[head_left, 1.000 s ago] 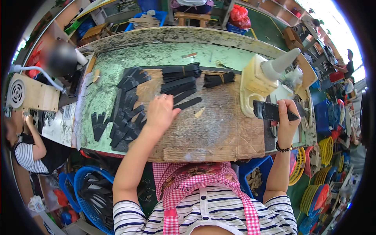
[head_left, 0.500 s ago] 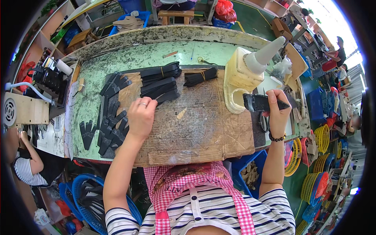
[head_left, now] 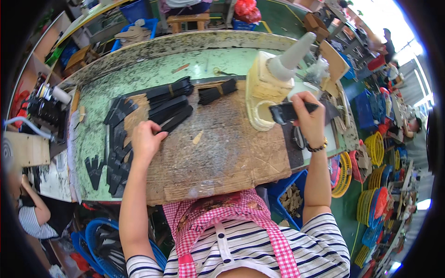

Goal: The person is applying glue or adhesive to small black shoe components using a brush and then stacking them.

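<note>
black brush in right hand

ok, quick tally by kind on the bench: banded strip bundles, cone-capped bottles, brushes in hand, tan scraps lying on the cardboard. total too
Banded black strip bundles: 2
Cone-capped yellowish bottle: 1
Flat black brush, in the right hand: 1
Tan scrap on the cardboard: 1
Total: 5

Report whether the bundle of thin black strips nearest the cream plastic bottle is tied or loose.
Tied: a thin tan band crosses the black strip bundle, and its strips lie gathered together.
</note>
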Demonstrator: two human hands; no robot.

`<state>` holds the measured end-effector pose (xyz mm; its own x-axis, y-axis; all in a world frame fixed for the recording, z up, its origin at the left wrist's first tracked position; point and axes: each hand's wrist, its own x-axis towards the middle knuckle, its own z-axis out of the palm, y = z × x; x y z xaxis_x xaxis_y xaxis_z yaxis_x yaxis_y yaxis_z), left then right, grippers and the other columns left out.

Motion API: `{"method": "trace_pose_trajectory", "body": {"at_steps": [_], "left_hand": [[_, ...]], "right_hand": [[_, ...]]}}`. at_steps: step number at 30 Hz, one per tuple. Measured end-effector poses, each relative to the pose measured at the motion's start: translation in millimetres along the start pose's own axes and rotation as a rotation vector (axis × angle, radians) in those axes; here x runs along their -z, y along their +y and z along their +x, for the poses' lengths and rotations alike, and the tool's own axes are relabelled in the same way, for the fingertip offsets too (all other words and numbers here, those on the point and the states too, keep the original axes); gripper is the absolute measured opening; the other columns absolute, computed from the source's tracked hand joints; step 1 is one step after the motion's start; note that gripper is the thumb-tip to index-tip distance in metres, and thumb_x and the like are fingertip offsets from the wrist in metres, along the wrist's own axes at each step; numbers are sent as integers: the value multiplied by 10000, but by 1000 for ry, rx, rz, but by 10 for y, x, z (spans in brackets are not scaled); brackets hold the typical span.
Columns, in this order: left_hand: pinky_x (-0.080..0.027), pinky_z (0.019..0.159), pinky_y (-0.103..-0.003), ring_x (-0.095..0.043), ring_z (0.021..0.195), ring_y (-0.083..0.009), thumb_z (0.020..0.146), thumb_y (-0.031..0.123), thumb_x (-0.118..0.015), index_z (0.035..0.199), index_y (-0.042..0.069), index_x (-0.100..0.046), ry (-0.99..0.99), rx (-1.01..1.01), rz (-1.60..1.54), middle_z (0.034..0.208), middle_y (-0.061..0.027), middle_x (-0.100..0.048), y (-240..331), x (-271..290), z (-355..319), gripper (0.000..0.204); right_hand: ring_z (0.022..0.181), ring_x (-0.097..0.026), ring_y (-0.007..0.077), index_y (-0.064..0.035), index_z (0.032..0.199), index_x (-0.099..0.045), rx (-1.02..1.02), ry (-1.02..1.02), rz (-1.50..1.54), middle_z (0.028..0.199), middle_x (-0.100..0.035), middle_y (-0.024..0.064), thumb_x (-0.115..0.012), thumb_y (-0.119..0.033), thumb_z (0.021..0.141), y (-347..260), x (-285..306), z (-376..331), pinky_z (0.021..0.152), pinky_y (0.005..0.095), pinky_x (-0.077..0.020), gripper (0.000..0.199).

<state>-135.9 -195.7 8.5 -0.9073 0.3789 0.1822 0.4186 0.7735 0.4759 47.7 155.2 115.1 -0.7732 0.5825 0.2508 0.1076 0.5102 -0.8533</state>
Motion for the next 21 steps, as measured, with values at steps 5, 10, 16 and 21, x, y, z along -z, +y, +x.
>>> {"method": "trace_pose_trajectory", "body": {"at_steps": [5,10,16,21], "left_hand": [[-506,627,-351,-659,666,-244,586,166,-848,774,22,-697,-93,141,-66,711,-115,-674,70,109,78,281],[-483,595,-350,-642,631,-246,564,157,-847,756,8,-696,-194,148,-114,669,-115,-656,109,128,173,287],[-447,535,-252,-582,571,-112,685,120,-815,817,3,-665,-305,252,-425,666,-40,-632,70,214,-2,231],[-485,523,-199,-627,592,-93,744,92,-789,918,16,-662,-736,623,-852,741,-38,-675,157,625,-351,229]], "right_hand": [[682,-645,281,-22,894,-647,71,-87,-234,745,-655,144,-633,-204,876,14,-143,58,650,330,-496,184],[746,-660,281,-37,902,-673,265,-134,-340,833,-677,144,-659,-226,864,123,-241,45,667,338,-501,193],[704,-650,252,-13,907,-673,240,-109,-271,815,-668,139,-681,-190,857,63,-195,-23,656,309,-495,185],[693,-647,244,-10,908,-666,140,-123,-237,796,-659,144,-663,-176,870,116,-173,-42,644,304,-485,170]]}}
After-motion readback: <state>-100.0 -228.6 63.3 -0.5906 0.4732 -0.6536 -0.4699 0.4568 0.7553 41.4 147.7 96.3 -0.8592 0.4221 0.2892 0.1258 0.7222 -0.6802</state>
